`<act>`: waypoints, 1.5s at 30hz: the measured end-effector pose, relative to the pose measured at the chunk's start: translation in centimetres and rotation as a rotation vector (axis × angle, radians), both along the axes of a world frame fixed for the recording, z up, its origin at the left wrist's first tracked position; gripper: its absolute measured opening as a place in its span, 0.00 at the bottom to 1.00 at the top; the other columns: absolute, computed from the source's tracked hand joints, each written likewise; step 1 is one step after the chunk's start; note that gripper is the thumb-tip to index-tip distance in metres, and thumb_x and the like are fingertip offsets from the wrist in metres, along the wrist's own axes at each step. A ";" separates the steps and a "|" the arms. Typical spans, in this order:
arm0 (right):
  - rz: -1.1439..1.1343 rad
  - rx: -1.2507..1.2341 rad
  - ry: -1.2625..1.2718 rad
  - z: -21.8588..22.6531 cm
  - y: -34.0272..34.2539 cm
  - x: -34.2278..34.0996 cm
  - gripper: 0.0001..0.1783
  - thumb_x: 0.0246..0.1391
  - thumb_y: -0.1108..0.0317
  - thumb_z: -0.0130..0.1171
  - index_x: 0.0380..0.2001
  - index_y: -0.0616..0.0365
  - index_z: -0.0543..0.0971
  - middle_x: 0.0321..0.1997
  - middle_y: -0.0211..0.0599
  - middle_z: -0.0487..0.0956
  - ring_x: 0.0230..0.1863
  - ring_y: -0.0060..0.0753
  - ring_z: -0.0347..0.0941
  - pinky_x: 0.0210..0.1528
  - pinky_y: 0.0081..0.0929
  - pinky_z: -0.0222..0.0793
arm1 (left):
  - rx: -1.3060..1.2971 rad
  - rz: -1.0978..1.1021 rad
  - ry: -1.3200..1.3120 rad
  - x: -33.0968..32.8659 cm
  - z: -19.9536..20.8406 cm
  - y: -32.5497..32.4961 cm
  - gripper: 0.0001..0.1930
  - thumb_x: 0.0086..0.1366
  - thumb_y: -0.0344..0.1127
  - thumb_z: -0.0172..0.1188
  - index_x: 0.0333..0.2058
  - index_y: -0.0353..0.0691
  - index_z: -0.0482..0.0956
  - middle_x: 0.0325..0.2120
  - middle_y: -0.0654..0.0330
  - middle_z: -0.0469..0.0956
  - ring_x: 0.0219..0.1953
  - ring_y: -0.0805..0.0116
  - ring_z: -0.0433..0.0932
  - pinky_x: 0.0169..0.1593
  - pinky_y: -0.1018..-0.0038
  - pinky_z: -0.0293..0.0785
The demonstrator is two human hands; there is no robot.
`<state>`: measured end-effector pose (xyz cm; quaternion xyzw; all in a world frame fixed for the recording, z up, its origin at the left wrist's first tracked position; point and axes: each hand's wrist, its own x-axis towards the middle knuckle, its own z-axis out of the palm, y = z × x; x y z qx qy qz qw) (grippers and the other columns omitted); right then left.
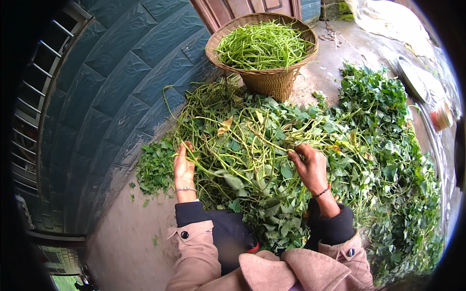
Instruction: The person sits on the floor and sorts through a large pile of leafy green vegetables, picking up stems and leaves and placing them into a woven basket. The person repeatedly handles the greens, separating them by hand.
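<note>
My left hand [183, 167] is closed round a green vine stem [201, 167], which slants down to the right and ends in a blurred leaf [234, 182]. To its right, my right hand [311, 167] is pinched with the fingertips pointing left. A pale stem runs up to those fingertips, but what they grip is unclear. Beneath both hands spreads a heap of leafy vines [272, 208], a tangle of green and yellowish stems with a few yellow leaves. Beyond the heap stands a woven basket [269, 83] filled above its rim with cut green stems [264, 44].
A blue-green tiled wall [126, 63] rises on the left, with a barred window [36, 97]. Behind the basket is a reddish door [242, 7]. More leafy vines [388, 160] lie along the right, beside a tub [441, 116] and pale sheeting [388, 22]. Small leaves lie left of the heap.
</note>
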<state>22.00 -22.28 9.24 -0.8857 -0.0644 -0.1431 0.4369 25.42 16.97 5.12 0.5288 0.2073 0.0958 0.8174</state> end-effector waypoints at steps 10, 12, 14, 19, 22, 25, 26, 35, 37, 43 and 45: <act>-0.127 0.001 0.034 -3.1 1.2 1.0 0.08 0.53 0.68 0.59 0.37 0.56 0.74 0.26 0.39 0.80 0.27 0.43 0.77 0.29 0.35 0.70 | -0.576 -0.113 -0.142 -1.1 2.1 -6.5 0.11 0.72 0.39 0.42 0.37 0.41 0.71 0.33 0.61 0.73 0.37 0.67 0.73 0.52 0.62 0.71; -0.063 0.003 0.092 -4.4 2.3 0.9 0.13 0.53 0.68 0.59 0.43 0.53 0.73 0.28 0.37 0.80 0.27 0.39 0.77 0.30 0.32 0.71 | -0.649 -0.132 -0.155 -1.2 2.4 -7.8 0.12 0.72 0.41 0.42 0.37 0.42 0.71 0.31 0.63 0.72 0.35 0.69 0.72 0.50 0.65 0.71; 0.063 0.063 0.187 -4.5 3.1 0.7 0.20 0.52 0.65 0.62 0.49 0.50 0.72 0.30 0.37 0.78 0.28 0.36 0.77 0.31 0.31 0.72 | -0.743 -0.155 -0.161 -1.6 3.2 -9.4 0.12 0.72 0.40 0.42 0.37 0.40 0.71 0.29 0.63 0.70 0.32 0.70 0.70 0.47 0.69 0.71; 0.379 -0.096 0.113 -3.5 4.5 -0.5 0.39 0.46 0.52 0.67 0.61 0.44 0.65 0.42 0.48 0.70 0.38 0.46 0.74 0.39 0.36 0.71 | -0.874 -0.216 -0.126 -1.9 3.6 -12.6 0.12 0.73 0.40 0.41 0.38 0.40 0.71 0.28 0.62 0.70 0.31 0.71 0.69 0.44 0.69 0.71; 0.355 -0.317 0.104 -4.6 5.8 -1.3 0.26 0.50 0.52 0.62 0.51 0.46 0.73 0.38 0.46 0.70 0.40 0.48 0.71 0.43 0.39 0.68 | -0.896 -0.278 -0.143 -2.1 3.4 -14.1 0.13 0.73 0.40 0.40 0.41 0.39 0.70 0.29 0.61 0.70 0.32 0.70 0.70 0.45 0.69 0.72; 0.390 -0.384 0.144 -5.2 5.9 -1.3 0.12 0.53 0.56 0.58 0.36 0.51 0.76 0.37 0.43 0.71 0.40 0.47 0.71 0.41 0.41 0.67 | -0.827 -0.240 -0.127 -2.1 3.7 -14.5 0.13 0.73 0.40 0.40 0.42 0.38 0.71 0.30 0.60 0.71 0.33 0.69 0.71 0.45 0.69 0.73; 0.397 -0.427 0.165 -4.1 6.1 -1.4 0.11 0.54 0.57 0.58 0.34 0.51 0.76 0.37 0.42 0.71 0.40 0.46 0.71 0.42 0.40 0.67 | -0.694 -0.219 -0.165 -2.2 3.3 -13.4 0.14 0.73 0.40 0.40 0.43 0.36 0.71 0.31 0.59 0.73 0.35 0.68 0.73 0.48 0.68 0.74; 0.148 -0.337 0.078 -6.2 3.4 -0.8 0.08 0.53 0.63 0.54 0.25 0.55 0.73 0.21 0.42 0.75 0.21 0.46 0.74 0.24 0.41 0.69 | 0.348 0.102 -0.083 -1.7 3.2 -5.5 0.24 0.65 0.37 0.57 0.58 0.33 0.65 0.47 0.49 0.75 0.47 0.63 0.75 0.48 0.70 0.75; 0.129 -0.313 0.019 -5.7 3.4 -0.4 0.09 0.52 0.64 0.57 0.25 0.56 0.71 0.21 0.43 0.74 0.22 0.47 0.74 0.23 0.41 0.69 | 0.800 0.390 -0.070 -1.6 2.7 -3.4 0.29 0.62 0.36 0.62 0.59 0.35 0.64 0.51 0.53 0.72 0.50 0.61 0.72 0.52 0.66 0.71; 0.063 -0.319 0.065 -5.5 3.8 -0.5 0.08 0.50 0.65 0.57 0.27 0.56 0.71 0.24 0.43 0.74 0.23 0.47 0.75 0.24 0.41 0.70 | 0.392 -0.655 0.061 -3.4 4.9 -13.6 0.20 0.62 0.48 0.60 0.45 0.39 0.79 0.39 0.59 0.80 0.38 0.74 0.77 0.40 0.81 0.72; 0.098 -0.346 0.045 -4.9 5.2 -1.0 0.08 0.49 0.65 0.57 0.28 0.56 0.71 0.25 0.42 0.74 0.25 0.46 0.75 0.26 0.41 0.70 | 0.195 -0.647 0.088 -3.8 2.6 -16.2 0.25 0.64 0.50 0.59 0.51 0.36 0.73 0.41 0.61 0.78 0.39 0.76 0.75 0.40 0.80 0.71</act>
